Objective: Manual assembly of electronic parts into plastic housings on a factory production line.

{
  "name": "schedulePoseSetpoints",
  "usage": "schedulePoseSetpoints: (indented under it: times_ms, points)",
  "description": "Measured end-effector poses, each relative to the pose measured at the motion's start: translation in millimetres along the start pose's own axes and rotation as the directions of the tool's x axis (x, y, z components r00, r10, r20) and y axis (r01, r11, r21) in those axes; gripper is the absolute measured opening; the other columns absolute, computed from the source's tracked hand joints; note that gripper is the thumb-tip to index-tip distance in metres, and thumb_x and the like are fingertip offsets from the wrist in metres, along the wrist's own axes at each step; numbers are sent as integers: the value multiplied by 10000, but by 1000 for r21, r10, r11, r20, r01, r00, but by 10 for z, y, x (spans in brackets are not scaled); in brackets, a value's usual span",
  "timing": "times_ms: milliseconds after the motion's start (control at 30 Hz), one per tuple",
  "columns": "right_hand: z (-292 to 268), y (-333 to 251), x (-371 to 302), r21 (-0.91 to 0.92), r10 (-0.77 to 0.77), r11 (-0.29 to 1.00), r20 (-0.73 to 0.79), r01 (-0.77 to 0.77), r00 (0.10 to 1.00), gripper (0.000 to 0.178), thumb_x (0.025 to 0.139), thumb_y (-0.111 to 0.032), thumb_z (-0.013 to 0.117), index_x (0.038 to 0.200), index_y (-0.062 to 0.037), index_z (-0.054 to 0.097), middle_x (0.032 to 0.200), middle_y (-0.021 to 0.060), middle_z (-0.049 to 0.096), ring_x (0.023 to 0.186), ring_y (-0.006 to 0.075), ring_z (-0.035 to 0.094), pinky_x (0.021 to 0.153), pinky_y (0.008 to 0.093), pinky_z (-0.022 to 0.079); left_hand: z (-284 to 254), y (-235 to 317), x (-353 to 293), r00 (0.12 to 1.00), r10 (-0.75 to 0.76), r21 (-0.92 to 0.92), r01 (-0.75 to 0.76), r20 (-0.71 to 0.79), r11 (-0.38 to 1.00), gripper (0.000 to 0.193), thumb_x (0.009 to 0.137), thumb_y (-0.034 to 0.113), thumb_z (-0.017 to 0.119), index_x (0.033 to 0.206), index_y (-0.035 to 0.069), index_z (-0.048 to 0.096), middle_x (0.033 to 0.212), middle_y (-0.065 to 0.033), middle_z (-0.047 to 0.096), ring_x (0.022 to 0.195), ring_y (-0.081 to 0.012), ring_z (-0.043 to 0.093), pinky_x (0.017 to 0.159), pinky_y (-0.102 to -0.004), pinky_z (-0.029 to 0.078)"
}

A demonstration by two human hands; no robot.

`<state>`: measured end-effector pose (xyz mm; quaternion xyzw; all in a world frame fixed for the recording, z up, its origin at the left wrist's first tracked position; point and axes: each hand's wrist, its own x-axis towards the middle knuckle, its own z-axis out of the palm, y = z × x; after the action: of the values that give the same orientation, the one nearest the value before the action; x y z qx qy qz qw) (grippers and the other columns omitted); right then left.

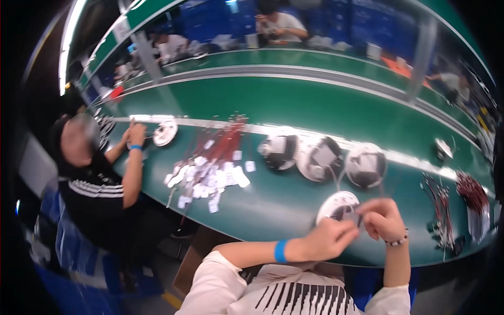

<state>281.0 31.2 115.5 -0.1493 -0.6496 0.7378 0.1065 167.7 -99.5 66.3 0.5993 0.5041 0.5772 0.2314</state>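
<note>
My left hand (329, 239), a blue band on its wrist, is closed with fingertips bent together at the near rim of a white round housing (336, 202). My right hand (383, 219), wearing a beaded bracelet, pinches with thumb and forefinger just right of the same housing. Something small and dark lies between the two hands, too blurred to name. The housing rests on the green table, its dark inner part partly covered by my left hand. A thin white cable (340, 181) rises from it toward the round units behind.
Three white round units with dark centres (281, 152) (321, 159) (366, 165) stand beyond my hands. To the left lies a pile of red wires with white tags (210, 170); more wire bundles (443, 218) (472, 197) lie right. A co-worker (94, 178) sits at the left.
</note>
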Motion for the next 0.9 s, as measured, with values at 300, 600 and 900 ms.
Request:
schedulePoseSetpoints:
  times_ms: [300,600,900]
  points:
    - [18,-8,49,181,-277,948,62,262,959,235,724,-132,582,612,53,492,512,76,477,293,118,435,253,202,340,23,76,-168,980,-33,-165,66,195,984,199,835,110,402,713,7,521,525,-58,533,483,-169,539,470,-266,418]
    - [322,-58,24,-140,-443,874,168,466,881,66,636,15,615,605,57,573,612,102,558,495,119,502,437,213,394,-249,280,-263,999,-38,-5,38,-9,999,171,812,120,439,749,16,559,654,-86,584,585,-199,574,547,-296,451]
    - [450,-119,49,-229,-519,814,124,533,846,169,656,-74,625,550,28,542,589,97,541,509,128,495,456,212,399,-2078,789,33,657,197,209,-61,-728,976,607,814,75,389,1302,20,32,484,-32,443,367,-78,366,378,-210,332]
